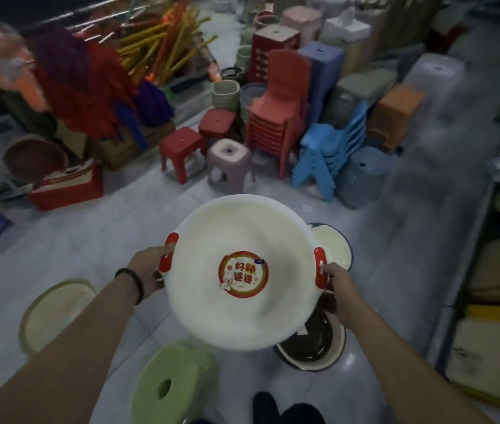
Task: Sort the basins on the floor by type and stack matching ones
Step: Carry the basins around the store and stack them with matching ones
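Floor [95,240]: pale tiles, with loose basins lying around my feet.

White basin [227,228]: the largest item in view. I hold it in the air in front of me, level with my hands and tipped slightly toward me. It holds nothing; only a round red sticker is stuck on its bottom.

Step in hand (judgement): carry this basin to its match and nest it there. No second white, red-handled basin shows in view, so I should look further before lowering it. To do it well: keep both handles level, centre it over the matching rim, lower it straight, and let go of both sides together so it seats flat.

Green-rimmed basin [55,313]: on the floor to my left, well apart from the white one. Cream inside, appears empty, blurred.

Dark-lined basin [313,341]: on the floor under the white basin's near right edge, partly hidden. Different type, so not a stacking target. There is a small pale scrap at its rim; I cannot tell what it is.

Cream basin [334,246]: dark rim, on the floor behind my right hand, mostly hidden. The visible part is empty.

Left hand [150,267]: fingers curled round the left red handle [169,252].

Right hand [339,281]: grips the right red handle [320,267].

Sticker [243,274]: 1 only, centred.
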### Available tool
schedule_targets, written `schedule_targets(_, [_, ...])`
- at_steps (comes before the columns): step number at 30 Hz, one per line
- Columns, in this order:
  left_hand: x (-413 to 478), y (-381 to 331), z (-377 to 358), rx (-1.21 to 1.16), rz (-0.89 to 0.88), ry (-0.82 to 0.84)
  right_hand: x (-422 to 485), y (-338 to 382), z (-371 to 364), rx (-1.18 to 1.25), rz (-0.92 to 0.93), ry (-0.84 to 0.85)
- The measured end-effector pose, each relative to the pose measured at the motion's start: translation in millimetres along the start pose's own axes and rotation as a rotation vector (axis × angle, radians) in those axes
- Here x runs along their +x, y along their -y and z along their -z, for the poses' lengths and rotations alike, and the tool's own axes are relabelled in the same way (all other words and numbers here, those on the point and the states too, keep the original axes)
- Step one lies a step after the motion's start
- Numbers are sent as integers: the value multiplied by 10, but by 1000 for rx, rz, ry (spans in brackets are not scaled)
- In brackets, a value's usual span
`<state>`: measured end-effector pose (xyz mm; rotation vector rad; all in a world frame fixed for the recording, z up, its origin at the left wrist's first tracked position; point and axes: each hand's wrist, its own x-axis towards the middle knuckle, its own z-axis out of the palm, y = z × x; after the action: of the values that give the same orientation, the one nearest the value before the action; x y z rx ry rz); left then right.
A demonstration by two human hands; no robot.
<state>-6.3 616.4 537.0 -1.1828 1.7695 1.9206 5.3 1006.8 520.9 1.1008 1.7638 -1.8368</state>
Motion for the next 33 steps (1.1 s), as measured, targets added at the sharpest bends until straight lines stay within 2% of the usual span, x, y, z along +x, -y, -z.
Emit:
schedule_targets(6, [585, -715, -1226, 183, -21, 133, 570, 325, 410, 117, -40, -95])
schedule_targets(14, [1937, -1414, -2631, 482, 48, 325, 1462, 686, 503, 156, -4, -227])
schedule_targets(22, [3026, -2251, -4017, 944, 109, 549, 2063, 905, 168, 376, -198, -435])
schedule_targets(26, [3401, -2294, -4790, 1165, 25, 589, 2489, 884, 77, 420, -245, -532])
schedule_targets(33, [3915, -2015, -5976, 1475, -97, 598, 3431, 678, 146, 491, -367, -580])
